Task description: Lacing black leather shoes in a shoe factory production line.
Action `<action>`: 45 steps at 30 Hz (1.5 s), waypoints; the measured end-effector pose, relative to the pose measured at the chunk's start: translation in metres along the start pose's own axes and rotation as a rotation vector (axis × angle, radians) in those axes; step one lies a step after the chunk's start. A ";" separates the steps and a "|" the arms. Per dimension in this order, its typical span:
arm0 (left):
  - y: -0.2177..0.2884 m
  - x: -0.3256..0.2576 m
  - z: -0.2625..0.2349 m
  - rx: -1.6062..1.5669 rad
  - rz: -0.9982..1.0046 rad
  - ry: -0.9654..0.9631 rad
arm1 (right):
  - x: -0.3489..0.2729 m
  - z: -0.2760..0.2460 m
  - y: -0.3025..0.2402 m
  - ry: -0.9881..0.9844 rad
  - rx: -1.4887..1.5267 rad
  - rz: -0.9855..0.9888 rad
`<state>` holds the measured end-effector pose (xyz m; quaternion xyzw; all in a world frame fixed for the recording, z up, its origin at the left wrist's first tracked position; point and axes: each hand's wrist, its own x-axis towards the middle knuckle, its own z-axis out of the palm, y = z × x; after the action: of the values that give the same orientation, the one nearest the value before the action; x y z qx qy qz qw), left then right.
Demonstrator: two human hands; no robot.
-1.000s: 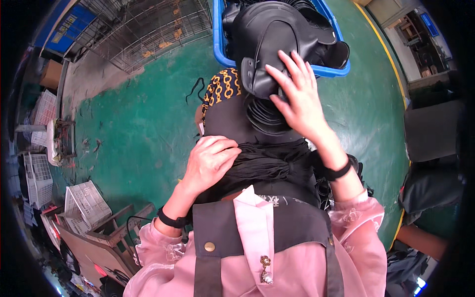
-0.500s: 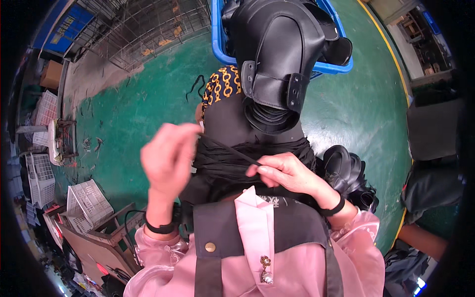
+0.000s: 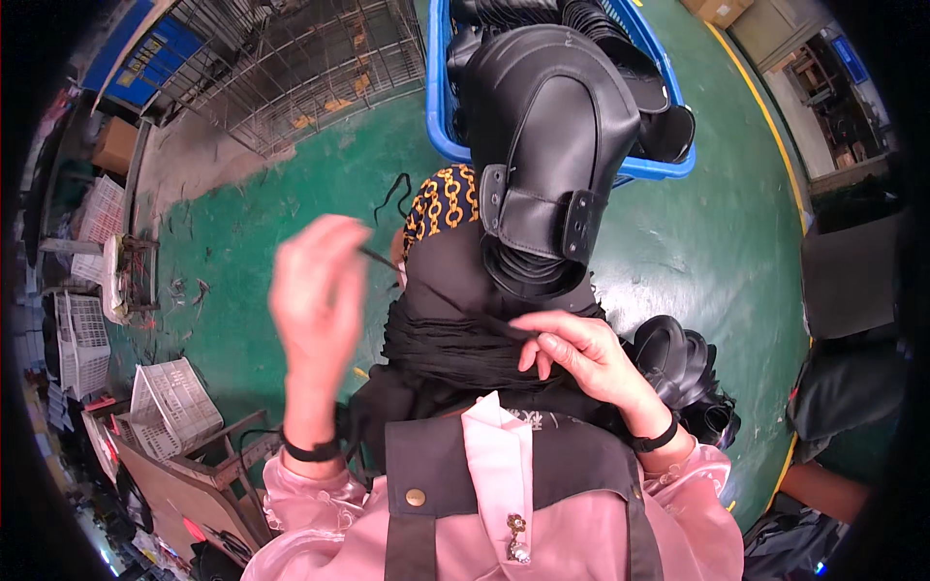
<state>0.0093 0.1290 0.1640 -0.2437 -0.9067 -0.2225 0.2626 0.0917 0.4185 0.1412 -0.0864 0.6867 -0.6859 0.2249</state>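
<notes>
My left hand (image 3: 322,276), blurred by motion, is raised over the left side of my lap with its fingertips closed on one end of a thin black strip (image 3: 382,259). The strip stretches slantwise across my lap to my right hand (image 3: 586,356), whose thumb and forefinger pinch it. Beneath it a loose bundle of black strips (image 3: 441,351) lies across my thighs. On my knees just beyond rests a nested stack of black leather shoe uppers (image 3: 557,145), with punched side tabs showing on the top one.
A blue plastic basket (image 3: 449,145) full of similar black pieces stands ahead. More black uppers (image 3: 670,360) lie by my right thigh. White crates (image 3: 176,407) and a wooden stand are at left, a wire cage (image 3: 310,73) at far left. Black scraps litter the green floor.
My left hand has moved up and away from my lap, pulling its end of the strip along. My right hand keeps its pinch. The view has shifted slightly, showing more of the basket.
</notes>
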 end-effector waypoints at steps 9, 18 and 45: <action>0.066 0.005 0.036 -0.892 -0.114 -0.357 | 0.019 0.006 -0.039 0.123 -0.252 -0.190; 0.015 0.030 0.062 -0.893 -0.498 -0.108 | 0.081 -0.028 -0.052 0.619 -0.984 -0.697; 0.019 0.037 0.121 -1.671 -0.842 -0.164 | 0.107 -0.023 -0.031 0.689 -1.041 -0.644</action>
<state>-0.0516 0.2200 0.0988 -0.0203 -0.4822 -0.8603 -0.1643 -0.0187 0.3918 0.1501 -0.1597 0.8982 -0.2889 -0.2903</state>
